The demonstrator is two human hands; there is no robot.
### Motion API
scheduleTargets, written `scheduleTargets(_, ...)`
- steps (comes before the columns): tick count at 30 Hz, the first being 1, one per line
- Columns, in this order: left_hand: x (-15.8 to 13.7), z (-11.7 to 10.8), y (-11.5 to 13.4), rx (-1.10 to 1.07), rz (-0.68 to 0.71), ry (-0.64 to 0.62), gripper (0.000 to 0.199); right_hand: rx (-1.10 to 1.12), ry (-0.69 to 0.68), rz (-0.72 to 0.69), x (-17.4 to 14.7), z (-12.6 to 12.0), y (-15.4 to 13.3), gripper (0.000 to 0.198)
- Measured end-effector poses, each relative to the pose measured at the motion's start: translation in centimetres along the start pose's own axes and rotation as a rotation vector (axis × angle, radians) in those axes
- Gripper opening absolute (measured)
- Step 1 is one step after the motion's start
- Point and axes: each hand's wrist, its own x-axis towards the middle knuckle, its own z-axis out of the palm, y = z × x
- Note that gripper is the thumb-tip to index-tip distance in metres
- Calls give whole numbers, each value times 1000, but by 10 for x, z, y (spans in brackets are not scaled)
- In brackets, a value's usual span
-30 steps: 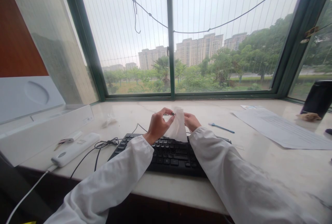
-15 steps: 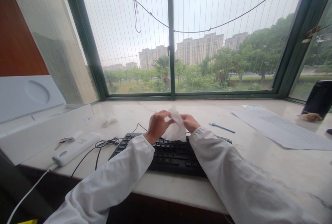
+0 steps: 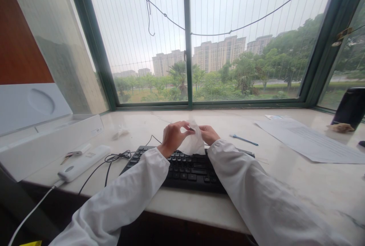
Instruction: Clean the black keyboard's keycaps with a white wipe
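Pinching one tissue, maybe one keycap: two hands.

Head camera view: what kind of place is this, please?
Probably a desk in a home or small office, set along a wide window sill. A black keyboard lies on the marble counter, printed papers and a pen sit nearby, and the window overlooks apartment blocks.

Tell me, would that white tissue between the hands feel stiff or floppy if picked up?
Probably floppy: the white tissue droops below the left hand and right hand over the keyboard. Likely very light, since it looks thin. It may tear easily.
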Motion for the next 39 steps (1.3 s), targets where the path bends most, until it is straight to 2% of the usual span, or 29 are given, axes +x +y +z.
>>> scheduleTargets(5,0,0,0,-20,7,5,20,28,41,24,0,0,0,41)
scheduleTargets(13,-1,1,1,-5,31,8,19,-62,95,14,0,-3,-1,45)
scheduleTargets(18,-1,0,3,1,2,2,26,-127,164,17,1,-6,2,47)
scheduleTargets(23,-1,-4,7,23,-45,17,30,-31,174,28,2,-6,2,37)
scheduleTargets(27,-1,-4,6,4,-9,31,24,24,163,26,3,-6,2,31)
scheduleTargets(39,0,-2,3,-16,79,-18,20,-65,76,93,9,-9,6,19)
